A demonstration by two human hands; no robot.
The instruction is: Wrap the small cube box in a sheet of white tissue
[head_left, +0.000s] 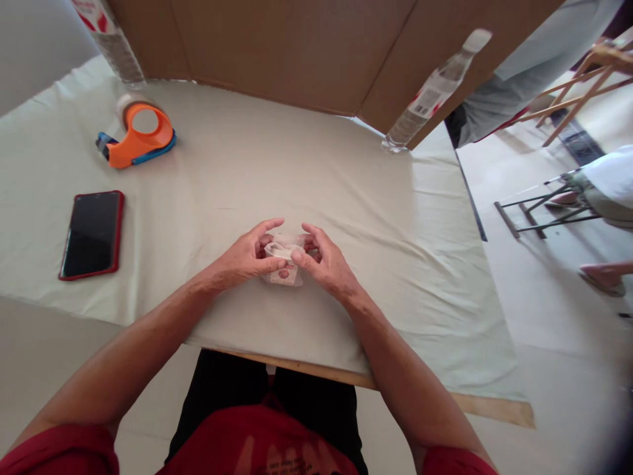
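My left hand (250, 257) and my right hand (324, 260) meet at the middle of the table over a small folded piece of pale paper (283, 272). Both hands pinch it between thumb and fingers, the left from the left side, the right from the right. The paper rests low on the pale cloth (346, 198) that covers the table. Part of the paper is hidden by my fingers.
A red-cased phone (92, 234) lies screen-up at the left. An orange tape dispenser (141, 135) sits at the back left by a plastic bottle (116, 46). Another bottle (432, 89) stands at the back right before a cardboard wall (297, 46). Chairs and someone's feet (603, 274) are at the right.
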